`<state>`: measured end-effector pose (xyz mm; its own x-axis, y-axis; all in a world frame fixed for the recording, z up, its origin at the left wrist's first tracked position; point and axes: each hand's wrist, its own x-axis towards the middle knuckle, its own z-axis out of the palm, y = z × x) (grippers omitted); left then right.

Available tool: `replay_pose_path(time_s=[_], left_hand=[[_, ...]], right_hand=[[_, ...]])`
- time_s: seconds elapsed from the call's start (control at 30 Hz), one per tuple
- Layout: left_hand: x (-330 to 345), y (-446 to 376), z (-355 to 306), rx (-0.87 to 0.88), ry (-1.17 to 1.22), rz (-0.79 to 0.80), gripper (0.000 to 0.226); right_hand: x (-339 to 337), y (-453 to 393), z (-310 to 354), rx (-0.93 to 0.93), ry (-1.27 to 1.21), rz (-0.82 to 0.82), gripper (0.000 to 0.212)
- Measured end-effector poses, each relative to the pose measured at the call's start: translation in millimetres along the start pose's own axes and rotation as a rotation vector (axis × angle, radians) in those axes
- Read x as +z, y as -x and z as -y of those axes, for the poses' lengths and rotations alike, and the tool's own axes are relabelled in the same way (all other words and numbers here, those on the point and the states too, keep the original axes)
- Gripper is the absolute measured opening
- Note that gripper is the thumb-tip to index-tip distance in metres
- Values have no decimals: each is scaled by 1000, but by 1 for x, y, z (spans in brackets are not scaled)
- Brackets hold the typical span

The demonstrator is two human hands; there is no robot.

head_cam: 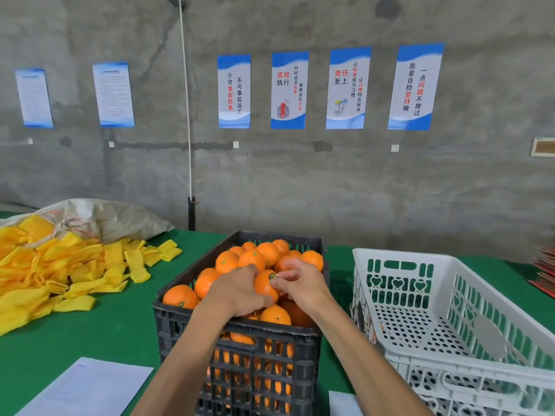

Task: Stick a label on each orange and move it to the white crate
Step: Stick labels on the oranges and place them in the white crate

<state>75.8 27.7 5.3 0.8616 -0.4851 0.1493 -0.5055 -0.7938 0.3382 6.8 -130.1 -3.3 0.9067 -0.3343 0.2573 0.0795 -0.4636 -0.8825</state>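
in the head view, a black crate [240,334] heaped with oranges stands on the green table [99,334], at the middle of its near edge. above the heap, the left hand [237,291] curls its fingers round one orange [265,285] from the left side, holding it against the pile. the right hand [303,285] comes in from the right, its thumb and forefinger pinched together on a small round label [272,276] that sits on the upper face of that orange; the other fingers of this hand are curled loosely. whether the label is already fully stuck down cannot be told. the white crate [399,256] stands just beside the black one, toward the table's right edge, tilted in the frame, and its perforated floor shows bare. near the left edge of the table lies a heap of yellow foam sleeves [60,274] spilling from a pale sack [120,217]. a white paper sheet [90,388] lies at the near left corner. blue and white posters [289,90] hang on the grey concrete wall behind.
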Motion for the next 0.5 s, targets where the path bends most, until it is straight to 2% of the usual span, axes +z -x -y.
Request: replay_pose_path(time_s=[0.07, 0.1, 0.2, 0.3, 0.4, 0.5], left_hand=[[3, 0, 0, 12, -23, -68, 76], [4, 0, 0, 22, -18, -110, 81], [6, 2, 3, 119, 114, -185, 82], [5, 5, -7, 262, 308, -254, 78], [8, -2, -44, 360, 461, -261, 77], [23, -12, -92, 401, 639, -151, 71]], right_hand=[[-3, -2, 3, 78, -30, 82, 77], [-4, -3, 4, 96, -42, 109, 79], [-10, -1, 10, 146, -133, 200, 65], [-30, 6, 12, 164, -379, 250, 57], [-65, 18, 8, 126, -518, 138, 51], [-97, 32, -2, 100, -548, -55, 48]])
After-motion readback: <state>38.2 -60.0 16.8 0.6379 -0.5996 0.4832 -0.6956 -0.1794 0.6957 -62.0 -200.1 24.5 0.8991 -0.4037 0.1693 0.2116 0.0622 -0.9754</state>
